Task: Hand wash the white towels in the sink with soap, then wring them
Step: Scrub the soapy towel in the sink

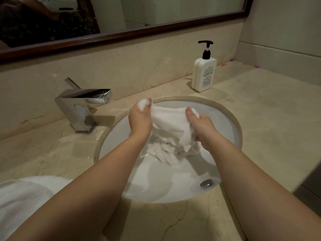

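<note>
A wet white towel (171, 126) hangs over the round white sink (227, 119), stretched between both hands. My left hand (139, 119) grips its left top edge, with foam on the fingers. My right hand (202, 126) pinches the right top edge, thumb on the cloth. The towel's lower folds bunch down into the soapy water in the basin. A second white towel (26, 197) lies on the counter at the lower left, partly behind my left forearm.
A chrome faucet (81, 105) stands left of the sink. A white pump soap bottle (204, 73) stands on the beige marble counter (269, 119) behind the sink at right. The drain (206, 183) sits near the basin's front. A framed mirror (121, 34) runs along the wall.
</note>
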{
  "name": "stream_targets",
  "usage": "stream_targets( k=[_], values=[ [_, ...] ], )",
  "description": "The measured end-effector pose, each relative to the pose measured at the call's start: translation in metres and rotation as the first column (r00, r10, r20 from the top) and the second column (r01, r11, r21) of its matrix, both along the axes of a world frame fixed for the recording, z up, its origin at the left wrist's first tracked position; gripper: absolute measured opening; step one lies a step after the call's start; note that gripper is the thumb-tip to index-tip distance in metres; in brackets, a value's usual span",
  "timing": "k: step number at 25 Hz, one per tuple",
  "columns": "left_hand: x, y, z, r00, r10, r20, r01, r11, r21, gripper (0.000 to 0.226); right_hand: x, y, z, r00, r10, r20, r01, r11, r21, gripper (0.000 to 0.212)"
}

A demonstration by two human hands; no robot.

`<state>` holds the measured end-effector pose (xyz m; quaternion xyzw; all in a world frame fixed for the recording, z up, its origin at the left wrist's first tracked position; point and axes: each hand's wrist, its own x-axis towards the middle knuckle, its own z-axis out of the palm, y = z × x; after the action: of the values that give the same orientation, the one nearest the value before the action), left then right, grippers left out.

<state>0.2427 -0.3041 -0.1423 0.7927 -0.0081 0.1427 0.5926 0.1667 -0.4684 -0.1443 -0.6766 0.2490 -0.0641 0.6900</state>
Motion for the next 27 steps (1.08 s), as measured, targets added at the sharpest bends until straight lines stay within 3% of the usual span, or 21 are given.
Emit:
stream_targets(
  k=[4,6,9,12,15,19,21,23,27],
  values=[
    [0.006,0.004,-0.005,0.982,0.136,-0.133,-0.156,0.976,-0.149,0.012,-0.001,-0.009,0.000,0.987,-0.152,0.054,0.152,0.988,-0.006,0.027],
    [0.004,0.003,-0.001,0.984,0.130,-0.121,-0.146,0.981,-0.131,0.008,-0.004,-0.012,0.002,0.973,-0.223,0.059,0.227,0.971,-0.072,0.027],
    [-0.004,0.001,0.007,0.993,0.095,-0.066,-0.100,0.991,-0.083,0.020,-0.005,-0.012,0.008,0.938,-0.299,0.175,0.327,0.931,-0.163,0.028],
    [-0.014,-0.005,0.015,0.999,-0.045,-0.009,0.044,0.994,-0.099,0.025,-0.006,-0.006,0.016,0.891,-0.284,0.355,0.361,0.916,-0.174,0.025],
    [-0.027,-0.021,0.022,0.969,-0.233,-0.080,0.196,0.926,-0.323,0.020,-0.010,0.000,0.024,0.836,-0.244,0.491,0.320,0.945,-0.076,0.019],
    [-0.037,-0.042,0.022,0.920,-0.351,-0.175,0.208,0.814,-0.542,0.024,-0.012,0.010,0.025,0.821,-0.280,0.498,0.303,0.952,0.037,0.022],
    [-0.046,-0.050,0.024,0.912,-0.363,-0.193,0.204,0.807,-0.554,0.035,-0.010,0.017,0.023,0.784,-0.415,0.462,0.390,0.908,0.154,0.025],
    [-0.054,-0.056,0.024,0.898,-0.389,-0.204,0.229,0.810,-0.539,0.044,-0.010,0.022,0.021,0.755,-0.480,0.446,0.470,0.871,0.141,0.026],
    [-0.056,-0.061,0.016,0.916,-0.354,-0.187,0.243,0.863,-0.442,0.050,-0.012,0.033,0.023,0.798,-0.296,0.525,0.391,0.917,-0.077,0.026]
  ],
)
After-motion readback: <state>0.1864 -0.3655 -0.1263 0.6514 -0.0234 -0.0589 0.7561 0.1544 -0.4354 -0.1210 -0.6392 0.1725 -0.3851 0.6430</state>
